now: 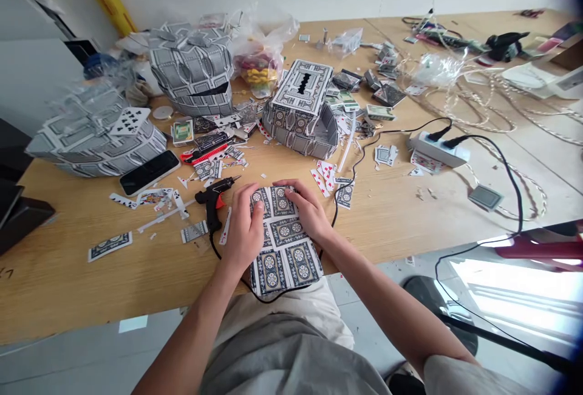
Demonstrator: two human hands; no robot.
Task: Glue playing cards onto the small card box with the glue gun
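Note:
A rectangular panel of joined playing cards (286, 232), patterned backs facing up, lies at the table's front edge. My left hand (246, 228) grips its left side, thumb on top. On the far right part of the same panel, my right hand (310, 209) is closed with fingers over the edge; its fingertips are partly hidden. Just left of my left hand lies a black glue gun (214, 200) with an orange trigger, its cord passing below the panel. Beyond my hands stands a grey box made of cards (303, 88), with a tray-like card piece (319, 140) under it.
Two card-built baskets (191, 67) stand at the left. A phone (149, 172), a red-handled cutter (204, 155) and loose cards (110, 246) lie nearer. At right, a white power strip (439, 149) feeds black cables, with twisted rope (492, 112) behind.

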